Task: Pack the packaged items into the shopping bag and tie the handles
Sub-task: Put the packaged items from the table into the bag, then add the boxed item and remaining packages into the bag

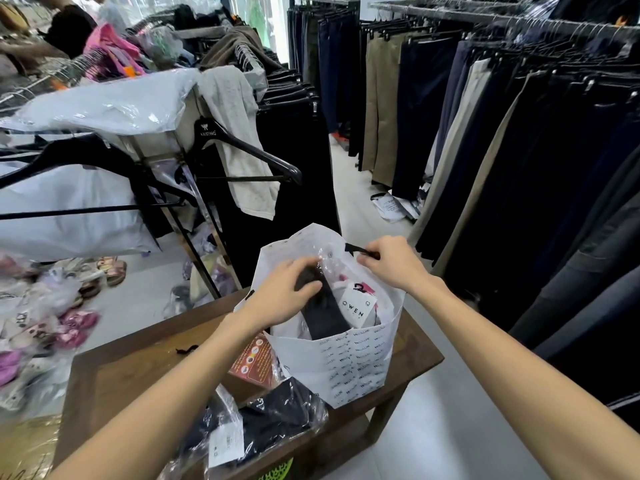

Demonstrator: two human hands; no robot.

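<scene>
Shopping bag (pixel 349 368), white with small printed logos, stands upright on the right half of a dark wooden table (pixel 114 372), its mouth open and its right side close to the table's right edge.

Far left, on the floor, lies a heap of pink and clear-wrapped goods (pixel 41 327). Above it a clothes rack carries plastic-covered garments (pixel 69 209) and black hangers (pixel 242 150).

On the near edge of the table a clear-wrapped dark garment (pixel 273 420) lies just in front of the bag, with an orange printed packet (pixel 254 358) tucked against the bag's left side. Bare tabletop stretches to the left of these.

The left hand (pixel 284 296) reaches into the bag's mouth, fingers curled down over a dark packaged item (pixel 323 315) sitting inside. A white tag reading OWEN (pixel 356 306) shows beside it.

The right hand (pixel 394 263) pinches the bag's black handle (pixel 356 250) at the far right rim, fingers closed on it.

To the right, a pale floor aisle separates the table from a long rack of dark hanging trousers (pixel 519 161).
</scene>
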